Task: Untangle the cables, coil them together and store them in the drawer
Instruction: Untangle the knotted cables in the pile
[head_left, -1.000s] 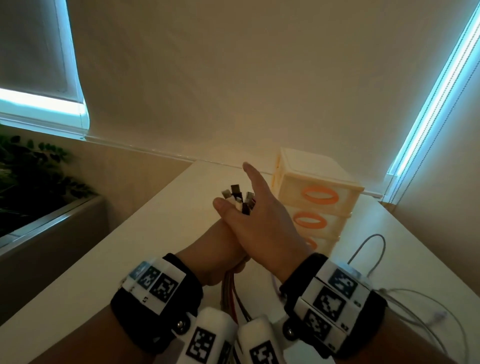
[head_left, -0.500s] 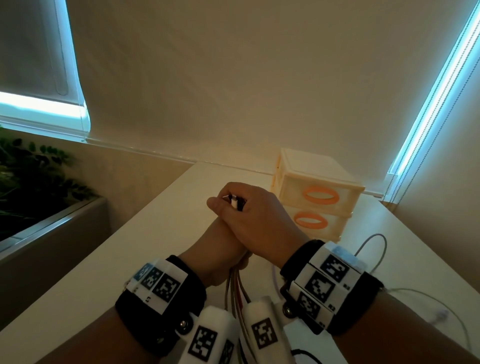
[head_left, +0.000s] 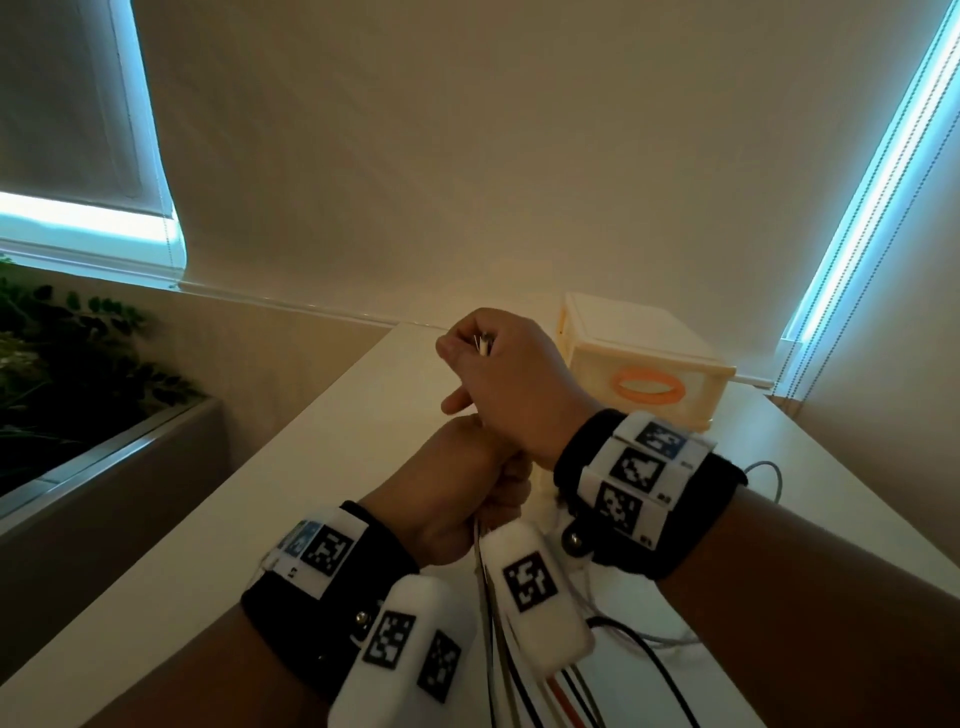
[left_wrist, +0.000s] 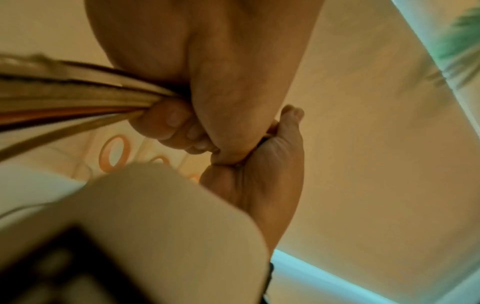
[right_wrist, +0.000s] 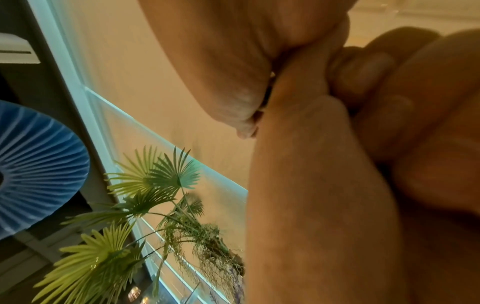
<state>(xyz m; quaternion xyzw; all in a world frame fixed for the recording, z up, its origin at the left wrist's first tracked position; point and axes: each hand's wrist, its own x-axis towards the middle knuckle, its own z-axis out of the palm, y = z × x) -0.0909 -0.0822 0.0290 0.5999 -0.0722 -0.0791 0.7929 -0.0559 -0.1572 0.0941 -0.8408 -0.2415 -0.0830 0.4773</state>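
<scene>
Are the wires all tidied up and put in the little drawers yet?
Not yet. Gathered: the coloured cables run as one bunch. In hand: the right hand grips the plug ends, the left hand the bunch below. Left: coiling, and opening the cream drawer with the orange oval handle.

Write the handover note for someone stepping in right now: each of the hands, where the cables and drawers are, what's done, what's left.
Right hand: fisted round the plug ends, raised.
Left hand: just below it, gripping the cable bundle, which trails down toward the table.
Drawer unit: behind the hands; top drawer shut.
Loose white cable lies on the table to the right.
Done: ends gathered.
Left: coil, collect the loose cable, open a drawer, store.
</scene>
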